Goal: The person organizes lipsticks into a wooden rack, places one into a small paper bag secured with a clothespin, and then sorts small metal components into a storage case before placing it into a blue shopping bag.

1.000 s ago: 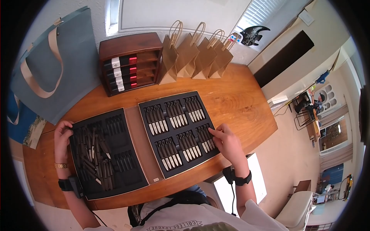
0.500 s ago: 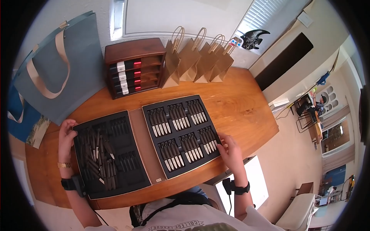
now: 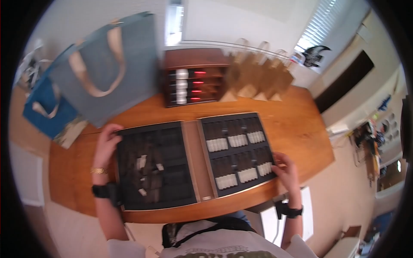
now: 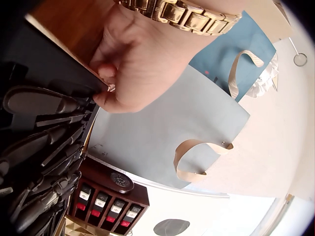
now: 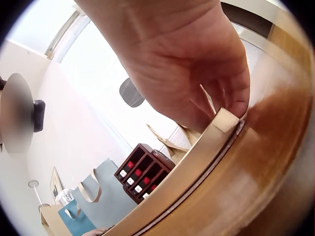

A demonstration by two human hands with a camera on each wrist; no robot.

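Note:
A flat dark case lies opened like a book on the wooden table, its left tray (image 3: 177,148) and right tray (image 3: 235,155) joined by a brown spine (image 3: 197,161). My left hand (image 3: 107,144) pinches the left tray's outer edge between thumb and fingers. At the opposite end, my right hand (image 3: 287,173) grips the right tray's outer edge; its gold side (image 5: 197,157) shows in the right wrist view. Slim dark knife-like pieces (image 3: 148,172) with pale tips lie jumbled in the left tray. More of these pieces (image 3: 226,180) stand in neat rows in the right tray's compartments.
A small wooden cabinet (image 3: 195,58) with black, white and red items stands behind the case. Brown paper bags (image 3: 262,79) line the back right of the table. Large grey-blue (image 3: 142,56) and blue (image 3: 41,107) gift bags stand at the left.
My right hand has gone from touching pieces in the right tray to gripping the tray's outer edge. My left hand stays at the left edge. The head view has swung, shifting everything rightward.

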